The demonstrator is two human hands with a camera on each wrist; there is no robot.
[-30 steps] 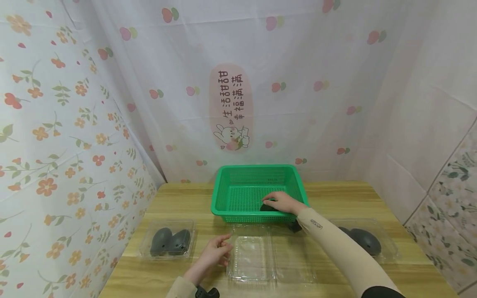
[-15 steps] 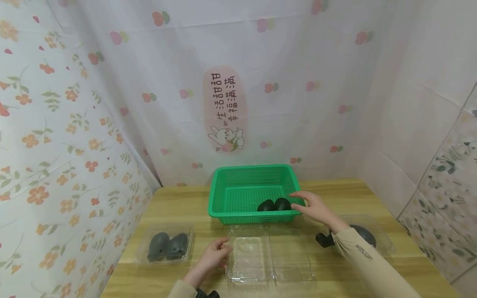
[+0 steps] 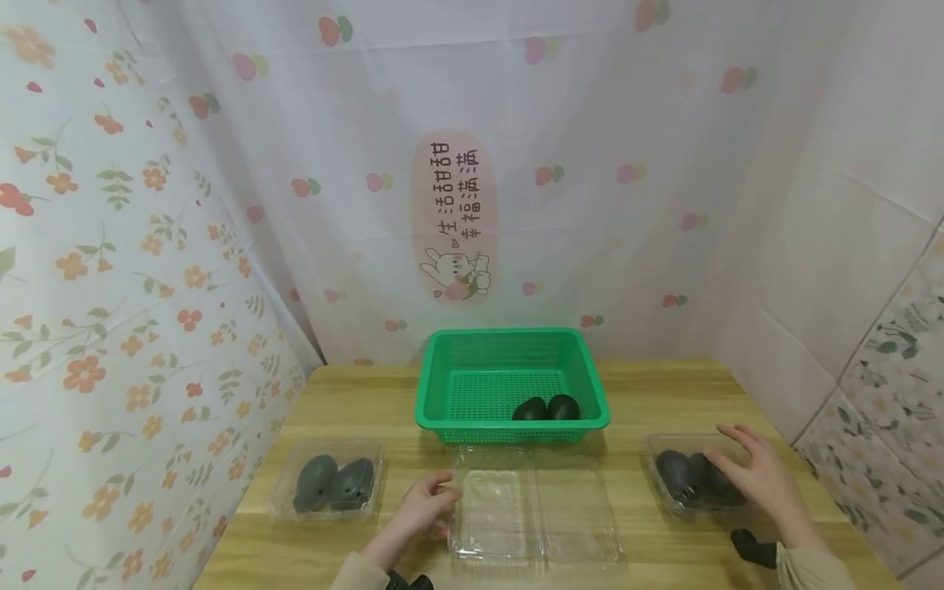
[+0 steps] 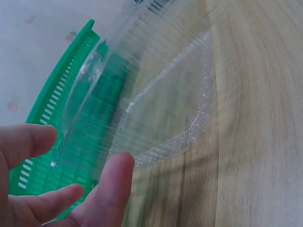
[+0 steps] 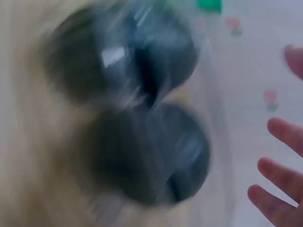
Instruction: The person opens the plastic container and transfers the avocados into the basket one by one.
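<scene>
While the right hand [image 3: 763,475] is grasping nothing, fingers spread wide, a clear box [image 3: 691,442] is lying at its 9 o'clock, carrying 2 dark ovals [image 3: 675,474]. Its plastic is looking thin, slick and easily dented, so opposite side walls are probably offering the best hold. Fingers loosely parted, the left hand [image 3: 426,504] is hanging beside an unfolded box [image 3: 492,512] at 3 o'clock; the basket [image 3: 472,425] is standing at 1.

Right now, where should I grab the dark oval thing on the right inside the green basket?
Probably around its widest part, from above: the dark oval thing is rounded with its top exposed, while the green basket has its near wall blocking the front.
</scene>
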